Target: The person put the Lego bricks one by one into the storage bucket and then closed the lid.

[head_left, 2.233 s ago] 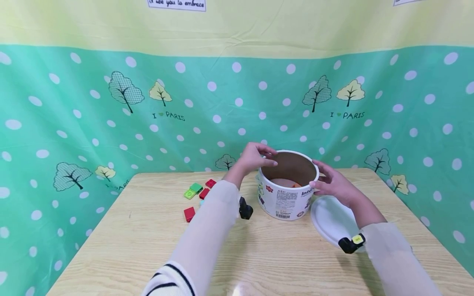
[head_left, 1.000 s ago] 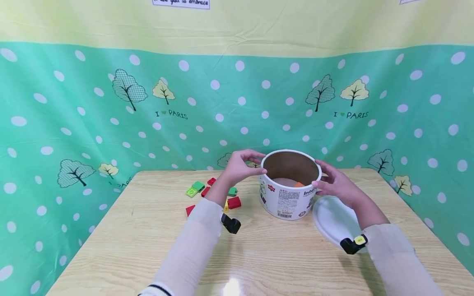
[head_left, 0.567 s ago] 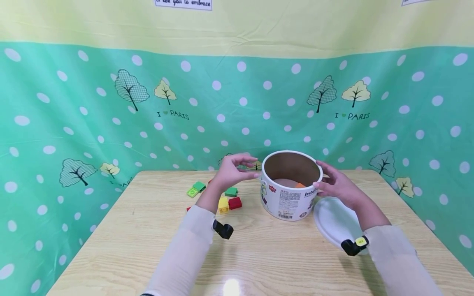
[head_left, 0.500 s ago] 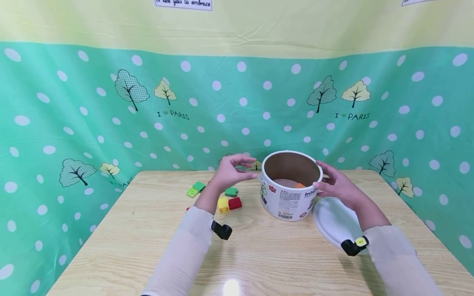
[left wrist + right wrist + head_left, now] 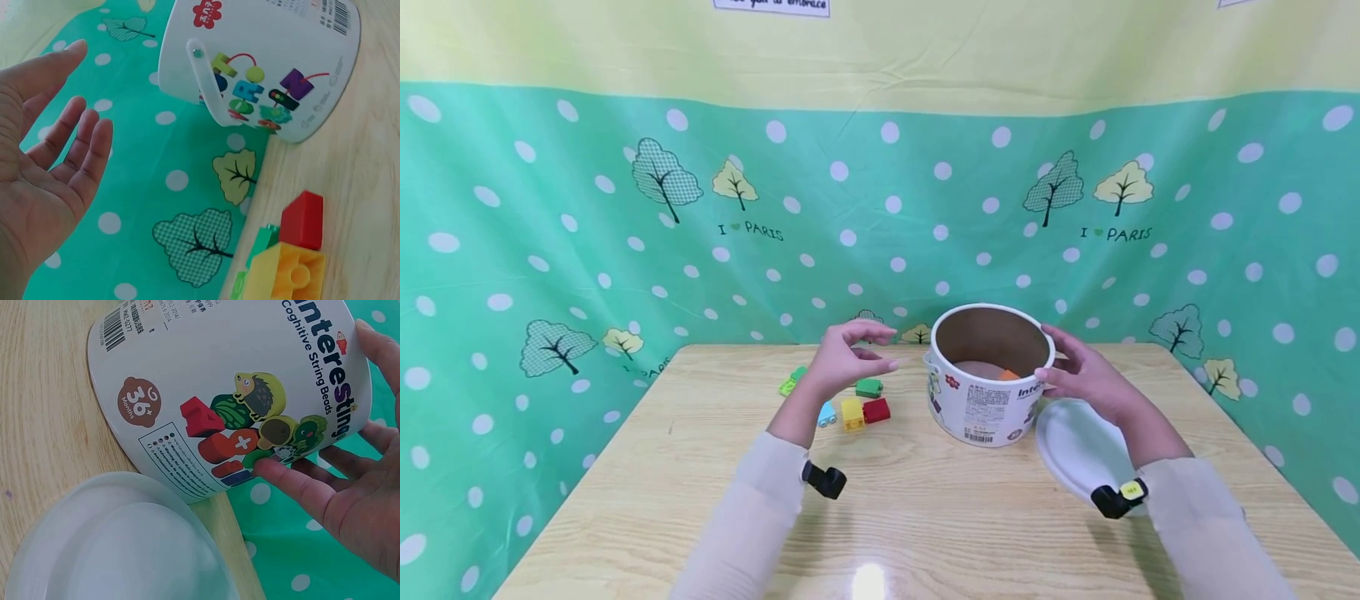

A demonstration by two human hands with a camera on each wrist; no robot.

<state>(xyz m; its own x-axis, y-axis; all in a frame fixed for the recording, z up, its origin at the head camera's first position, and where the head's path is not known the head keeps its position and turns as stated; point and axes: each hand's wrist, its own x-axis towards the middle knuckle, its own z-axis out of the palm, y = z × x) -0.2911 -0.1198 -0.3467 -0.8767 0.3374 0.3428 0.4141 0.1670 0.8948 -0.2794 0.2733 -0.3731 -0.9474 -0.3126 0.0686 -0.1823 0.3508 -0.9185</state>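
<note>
A white bucket (image 5: 983, 400) with printed pictures and lettering stands upright on the table. An orange piece (image 5: 1008, 375) shows at its bottom; the rest of the inside is partly hidden. My right hand (image 5: 1086, 379) holds the bucket's right side, thumb at the front rim and fingers on the outer wall. My left hand (image 5: 842, 362) hovers left of the bucket with thumb and fingers apart and nothing between them. In the left wrist view the bucket's white handle (image 5: 211, 87) hangs down its side. Near the left hand lie a yellow block (image 5: 852, 414) and a red block (image 5: 876, 411).
A round white lid (image 5: 1082, 446) lies right of the bucket, under the right forearm. Other toy blocks lie at the left: a green block (image 5: 869, 388) and a light blue block (image 5: 827, 414). A green dotted curtain (image 5: 850, 208) hangs behind the wooden table (image 5: 925, 517).
My left hand has come off the bucket's left rim and moved left, uncovering several blocks. My right hand has stayed on the bucket, which stands in about the same place.
</note>
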